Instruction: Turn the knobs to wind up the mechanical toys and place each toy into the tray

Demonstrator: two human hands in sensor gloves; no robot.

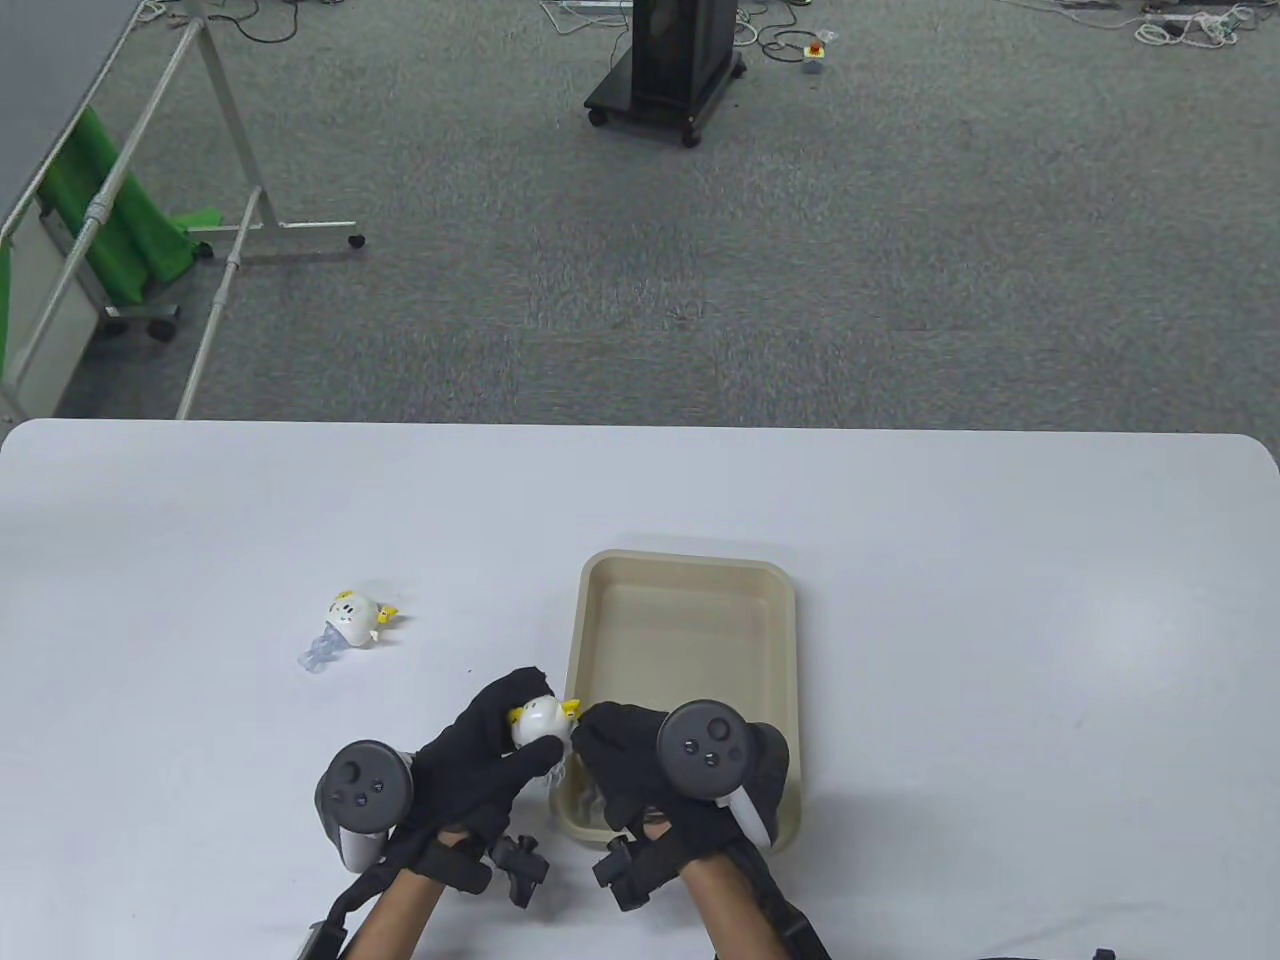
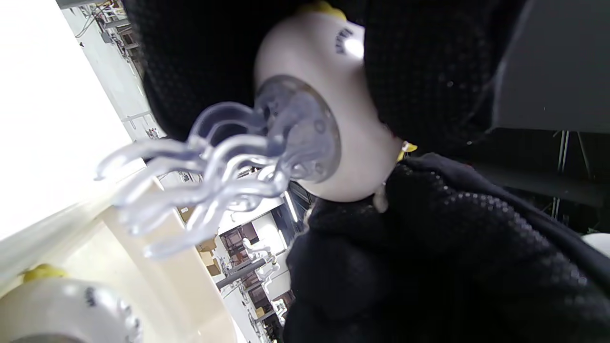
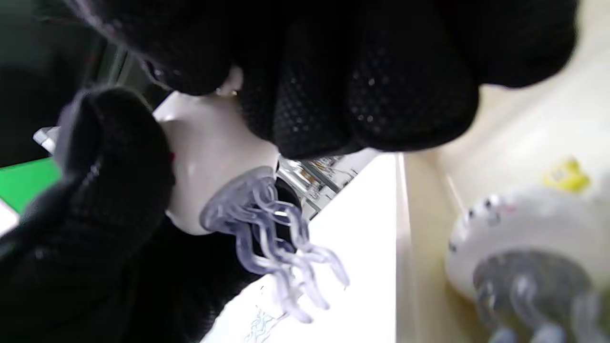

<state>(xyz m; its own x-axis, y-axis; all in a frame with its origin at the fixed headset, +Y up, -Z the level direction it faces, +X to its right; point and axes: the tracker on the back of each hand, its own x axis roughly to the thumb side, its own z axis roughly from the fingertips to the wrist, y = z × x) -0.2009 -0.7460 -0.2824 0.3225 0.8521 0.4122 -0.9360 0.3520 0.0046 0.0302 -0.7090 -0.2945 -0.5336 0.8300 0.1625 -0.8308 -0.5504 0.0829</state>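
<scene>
My left hand (image 1: 495, 740) grips a white jellyfish toy (image 1: 540, 722) with yellow bumps, just left of the beige tray (image 1: 690, 562). Its clear tentacles (image 2: 214, 166) hang free below the body (image 2: 352, 143). My right hand (image 1: 615, 740) closes in from the right, and its fingers (image 3: 357, 71) pinch a small knob (image 3: 228, 82) on the toy's side. A second toy (image 3: 514, 228) lies inside the tray (image 3: 419, 228); my right hand hides it in the table view. A third toy (image 1: 355, 620) lies on the table to the left.
The white table (image 1: 1000, 600) stretches wide on both sides of the tray. Beyond its far edge the grey carpet holds a black wheeled stand (image 1: 670, 70) and a metal frame with green cloth (image 1: 120, 230).
</scene>
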